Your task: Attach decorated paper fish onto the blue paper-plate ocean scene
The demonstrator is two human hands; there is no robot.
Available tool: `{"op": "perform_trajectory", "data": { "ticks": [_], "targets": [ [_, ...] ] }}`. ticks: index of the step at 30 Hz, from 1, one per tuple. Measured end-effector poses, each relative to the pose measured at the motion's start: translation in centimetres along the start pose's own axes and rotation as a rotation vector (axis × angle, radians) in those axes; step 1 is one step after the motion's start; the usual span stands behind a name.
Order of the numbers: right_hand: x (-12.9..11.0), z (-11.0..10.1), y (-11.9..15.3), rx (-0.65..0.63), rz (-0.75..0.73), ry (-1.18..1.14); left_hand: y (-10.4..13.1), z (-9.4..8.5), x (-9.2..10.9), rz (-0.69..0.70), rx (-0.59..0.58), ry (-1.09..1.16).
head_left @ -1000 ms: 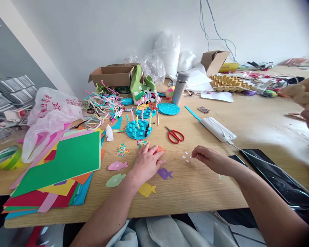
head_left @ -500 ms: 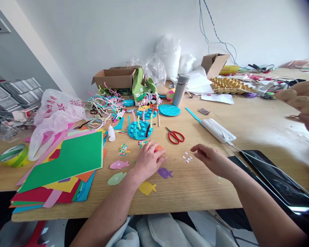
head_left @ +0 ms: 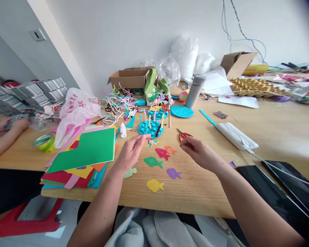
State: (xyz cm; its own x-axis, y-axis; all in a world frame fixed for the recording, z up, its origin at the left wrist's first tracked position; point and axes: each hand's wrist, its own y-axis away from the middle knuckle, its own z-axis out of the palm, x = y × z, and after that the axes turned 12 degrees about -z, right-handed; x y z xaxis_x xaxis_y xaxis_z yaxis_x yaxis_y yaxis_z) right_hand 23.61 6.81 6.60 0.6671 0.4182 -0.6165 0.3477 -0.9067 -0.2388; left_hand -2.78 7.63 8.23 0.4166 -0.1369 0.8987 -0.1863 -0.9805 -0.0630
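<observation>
Now, right hand (head_left: 197, 151): fingertips bunched by the scissors (head_left: 182, 133); any hold, I can't tell;
Orange fish (head_left: 169, 150): just left of those fingertips, right hand nearer; long axis roughly along the table's (head_left: 195, 193) near edge;
Left hand (head_left: 130, 152): fingers together, thumb close; grip unclear on my feed;
Plastic bag (head_left: 73, 111): table's left side; red characters, illegible to me.

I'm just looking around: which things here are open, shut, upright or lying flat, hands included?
Left hand: fingers extended, grip unclear
Right hand: fingers curled, grip unclear
Dark green fish cutout: lying flat
Yellow fish cutout: lying flat
Red-handled metal scissors: lying flat, partly hidden
Grey metal bottle: upright, lid on
Small white plastic bottle: upright
Wide brown cardboard box: open-topped
Yellow-green tape roll: lying flat
</observation>
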Motion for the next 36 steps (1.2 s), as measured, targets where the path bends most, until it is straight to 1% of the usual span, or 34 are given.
{"op": "perform_trajectory", "data": {
  "ticks": [2, 4, 6, 8, 11, 14, 17, 20, 23, 27, 29, 31, 33, 36],
  "targets": [
    [-1.0, 0.5, -1.3, -0.003, -0.042, -0.015, 1.4, -1.4, -1.0, 0.012, 0.098, -0.065],
    [-2.0, 1.3, -2.6, -0.010, -0.082, -0.031, 2.8, -2.3, -2.5, 0.042, 0.201, -0.168],
    [-3.0, 2.4, -4.1, -0.028, -0.124, -0.047, 4.4, -2.9, -4.3, 0.063, 0.288, -0.295],
    [-4.2, 3.7, -5.5, -0.053, -0.171, -0.070, 6.0, -3.1, -5.9, 0.060, 0.349, -0.415],
    [-5.8, 6.1, -7.0, -0.114, -0.246, -0.116, 7.9, -3.1, -7.5, 0.034, 0.373, -0.563],
    [-7.1, 8.5, -7.7, -0.173, -0.304, -0.142, 9.0, -2.8, -8.1, 0.019, 0.341, -0.667],
    [-7.6, 10.1, -7.9, -0.209, -0.346, -0.146, 9.1, -2.1, -7.9, -0.004, 0.283, -0.772],
    [-7.3, 10.8, -8.1, -0.201, -0.380, -0.109, 8.7, -1.4, -7.6, -0.028, 0.234, -0.859],
    [-6.4, 10.6, -8.4, -0.150, -0.368, -0.066, 8.1, -0.6, -7.5, -0.030, 0.210, -0.889],
    [-4.9, 9.8, -8.7, -0.115, -0.281, -0.094, 7.3, 0.1, -7.4, -0.013, 0.181, -0.861],
    [-4.5, 9.7, -8.7, -0.097, -0.258, -0.087, 7.0, 0.3, -7.3, -0.002, 0.179, -0.852],
    [-4.4, 9.9, -8.6, -0.082, -0.273, -0.071, 6.7, 0.5, -7.2, 0.002, 0.177, -0.853],
    [-4.6, 10.3, -8.4, -0.098, -0.305, -0.079, 6.6, 0.7, -7.2, -0.003, 0.178, -0.855],
    [-5.0, 11.0, -8.2, -0.171, -0.315, -0.114, 6.6, 1.0, -7.2, -0.018, 0.199, -0.840]
  ]
}}
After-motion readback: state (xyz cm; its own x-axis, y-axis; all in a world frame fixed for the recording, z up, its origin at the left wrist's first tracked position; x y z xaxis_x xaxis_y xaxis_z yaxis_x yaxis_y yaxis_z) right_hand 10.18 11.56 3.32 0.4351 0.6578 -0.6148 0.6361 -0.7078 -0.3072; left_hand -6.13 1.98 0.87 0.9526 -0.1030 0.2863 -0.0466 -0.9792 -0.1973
